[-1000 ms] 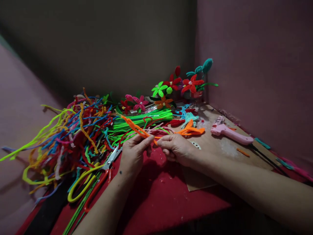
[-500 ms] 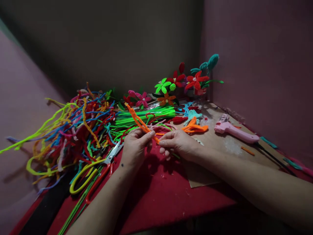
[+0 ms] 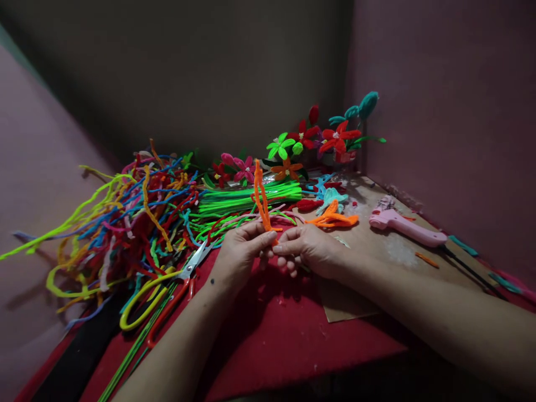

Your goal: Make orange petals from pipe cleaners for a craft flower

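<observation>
An orange pipe cleaner, bent into a narrow loop, stands upright above my fingers. My left hand pinches it near its lower end between thumb and fingers. Close against it on the right, my right hand grips the bottom end of the same pipe cleaner; the fingers hide most of that end. Just behind my right hand lie orange pipe-cleaner petals. A bundle of green pipe cleaners lies beyond both hands.
Scissors and thin green stems lie left of my left forearm, beside a tangled pipe-cleaner heap. A pink glue gun rests on cardboard at right. Pipe-cleaner flowers stand at the back, near the walls.
The orange pipe cleaner has swung from leaning left to nearly upright. My two hands have come closer together, the left one moving slightly right.
</observation>
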Tool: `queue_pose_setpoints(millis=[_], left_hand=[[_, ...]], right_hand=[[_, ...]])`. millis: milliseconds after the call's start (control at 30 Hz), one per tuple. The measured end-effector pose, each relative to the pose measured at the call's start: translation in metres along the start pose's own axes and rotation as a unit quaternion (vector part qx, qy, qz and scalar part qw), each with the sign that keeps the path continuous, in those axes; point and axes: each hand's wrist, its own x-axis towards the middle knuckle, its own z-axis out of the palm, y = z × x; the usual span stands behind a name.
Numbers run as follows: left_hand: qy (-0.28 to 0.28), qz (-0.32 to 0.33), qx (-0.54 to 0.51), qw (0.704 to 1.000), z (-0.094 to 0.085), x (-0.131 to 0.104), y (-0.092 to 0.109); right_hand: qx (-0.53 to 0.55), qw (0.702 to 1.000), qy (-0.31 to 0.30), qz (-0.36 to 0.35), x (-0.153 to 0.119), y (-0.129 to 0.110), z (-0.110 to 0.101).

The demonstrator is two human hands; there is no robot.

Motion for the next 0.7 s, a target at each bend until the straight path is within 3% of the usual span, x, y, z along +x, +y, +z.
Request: queue_pose_setpoints(millis=[167, 333, 433, 533, 700], left_hand=[[0.025, -0.006, -0.085, 0.996, -0.001, 0.002, -0.002], [0.021, 0.02, -0.08, 0.996, 0.004, 0.002, -0.003], [0.064, 0.049, -0.044, 0.996, 0.011, -0.002, -0.001], [0.11, 0.061, -0.01, 0.992, 0.015, -0.006, 0.002], [0.105, 0.043, -0.053, 0.992, 0.014, -0.004, -0.001]], right_hand=[[0.15, 0.982, -0.096, 0.07, -0.002, -0.001, 0.001], [0.215, 0.97, -0.079, 0.085, -0.005, 0.0, 0.01], [0.182, 0.979, -0.057, 0.072, -0.004, 0.002, 0.011], [0.121, 0.992, -0.028, 0.014, 0.0, 0.004, 0.009], [-0.017, 0.997, -0.006, -0.079, 0.001, 0.006, 0.006]])
